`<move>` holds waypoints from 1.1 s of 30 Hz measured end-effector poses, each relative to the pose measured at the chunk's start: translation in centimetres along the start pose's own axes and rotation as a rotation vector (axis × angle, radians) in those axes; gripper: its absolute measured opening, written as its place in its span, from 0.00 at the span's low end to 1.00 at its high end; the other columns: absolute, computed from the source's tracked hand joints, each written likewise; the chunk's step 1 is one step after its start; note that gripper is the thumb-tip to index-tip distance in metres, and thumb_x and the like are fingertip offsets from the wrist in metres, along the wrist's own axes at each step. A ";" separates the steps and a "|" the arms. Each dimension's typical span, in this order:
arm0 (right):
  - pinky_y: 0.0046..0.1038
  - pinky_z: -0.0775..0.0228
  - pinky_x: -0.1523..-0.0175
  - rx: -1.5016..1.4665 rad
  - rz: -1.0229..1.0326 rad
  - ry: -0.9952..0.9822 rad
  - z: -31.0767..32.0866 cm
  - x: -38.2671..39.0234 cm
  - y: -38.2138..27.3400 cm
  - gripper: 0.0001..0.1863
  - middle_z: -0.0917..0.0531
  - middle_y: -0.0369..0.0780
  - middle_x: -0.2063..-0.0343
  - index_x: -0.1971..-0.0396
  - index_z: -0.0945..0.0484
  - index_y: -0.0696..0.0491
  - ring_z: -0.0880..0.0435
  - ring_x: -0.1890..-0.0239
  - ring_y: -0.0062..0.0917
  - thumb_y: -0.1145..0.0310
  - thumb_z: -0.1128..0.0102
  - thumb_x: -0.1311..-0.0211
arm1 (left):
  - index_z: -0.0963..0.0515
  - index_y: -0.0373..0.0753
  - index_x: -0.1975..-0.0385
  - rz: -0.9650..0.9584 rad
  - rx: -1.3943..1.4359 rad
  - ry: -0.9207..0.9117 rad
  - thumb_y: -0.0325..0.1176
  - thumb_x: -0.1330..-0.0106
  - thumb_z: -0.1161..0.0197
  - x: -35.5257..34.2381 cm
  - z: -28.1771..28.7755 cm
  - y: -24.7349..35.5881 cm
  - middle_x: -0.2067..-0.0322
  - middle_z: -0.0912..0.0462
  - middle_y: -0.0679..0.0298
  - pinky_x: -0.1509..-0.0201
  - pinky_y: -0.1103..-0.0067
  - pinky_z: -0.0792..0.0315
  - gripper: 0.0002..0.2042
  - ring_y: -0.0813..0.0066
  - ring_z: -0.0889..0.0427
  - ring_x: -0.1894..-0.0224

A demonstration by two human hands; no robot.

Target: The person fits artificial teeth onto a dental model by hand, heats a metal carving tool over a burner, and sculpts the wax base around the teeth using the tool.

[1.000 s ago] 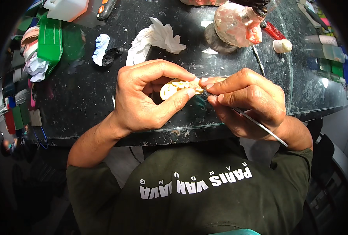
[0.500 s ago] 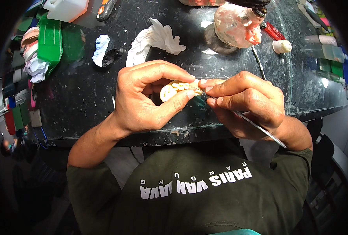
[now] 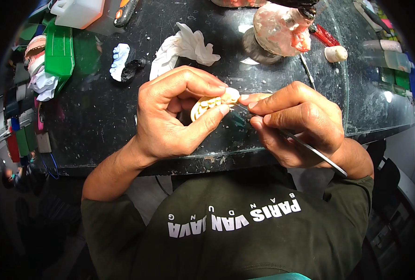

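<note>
Model of teeth (image 3: 201,108), pale yellow and curved, is situated above the front part of the black bench (image 3: 100,135), in front of the person's chest. The left hand (image 3: 166,122) is clamped on it, with the thumb on the near side and the forefinger along the far side. The right hand (image 3: 308,120) has its fingers together on a slim metal tool (image 3: 316,155), whose front end points to the right end of the model; whether it touches there, I cannot tell. The back end of this tool lies over the right wrist.

Beyond the left hand, a crumpled white tissue (image 3: 187,46) rests on the bench. To its left are a pale blue tooth-shaped piece (image 3: 119,61) and, just beside, a black lump (image 3: 132,70). Farther left stands a green box (image 3: 59,51). Beyond the right hand is a round glass vessel (image 3: 277,30) with pinkish stains.
</note>
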State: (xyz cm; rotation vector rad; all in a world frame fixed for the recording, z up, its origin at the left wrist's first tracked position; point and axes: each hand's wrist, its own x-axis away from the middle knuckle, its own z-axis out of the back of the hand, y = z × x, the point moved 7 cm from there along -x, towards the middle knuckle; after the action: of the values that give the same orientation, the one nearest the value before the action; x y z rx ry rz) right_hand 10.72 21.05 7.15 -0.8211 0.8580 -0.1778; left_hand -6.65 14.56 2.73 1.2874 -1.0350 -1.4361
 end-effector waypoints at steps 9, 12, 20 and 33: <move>0.33 0.11 0.54 -0.015 -0.068 -0.086 0.5 -0.4 -0.1 0.12 0.14 0.49 0.65 0.66 0.22 0.61 0.07 0.58 0.38 0.89 0.28 0.46 | 0.24 0.26 0.54 0.179 0.242 0.015 0.21 0.29 0.39 0.0 -0.4 -0.3 0.51 0.18 0.43 0.45 0.73 0.17 0.08 0.63 0.13 0.50; 0.33 0.11 0.53 0.008 -0.078 -0.096 0.8 -0.6 -0.1 0.12 0.14 0.50 0.65 0.67 0.22 0.61 0.08 0.57 0.38 0.89 0.28 0.46 | 0.26 0.25 0.52 0.278 0.440 -0.016 0.28 0.24 0.45 0.2 -0.6 -1.2 0.47 0.19 0.39 0.46 0.70 0.16 0.11 0.60 0.13 0.51; 0.34 0.11 0.51 -0.018 -0.056 -0.107 0.9 -0.3 -0.3 0.15 0.15 0.49 0.61 0.62 0.24 0.60 0.08 0.55 0.39 0.89 0.29 0.44 | 0.29 0.24 0.39 0.272 0.526 0.021 0.20 0.25 0.40 0.3 -1.1 -0.9 0.45 0.20 0.49 0.43 0.75 0.18 0.18 0.66 0.14 0.46; 0.32 0.12 0.55 -0.114 -0.062 -0.096 0.6 -0.5 -0.2 0.15 0.14 0.51 0.62 0.63 0.25 0.60 0.09 0.58 0.36 0.90 0.29 0.46 | 0.30 0.26 0.34 0.221 0.550 0.013 0.18 0.28 0.36 0.2 -1.7 -0.5 0.47 0.21 0.55 0.44 0.77 0.18 0.23 0.68 0.16 0.44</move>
State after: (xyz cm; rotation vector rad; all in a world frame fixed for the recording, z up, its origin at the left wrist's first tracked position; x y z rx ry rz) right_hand 10.88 21.49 7.78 -0.9561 0.7577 -0.1434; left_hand -4.98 14.45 2.00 1.4991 -1.5802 -1.0047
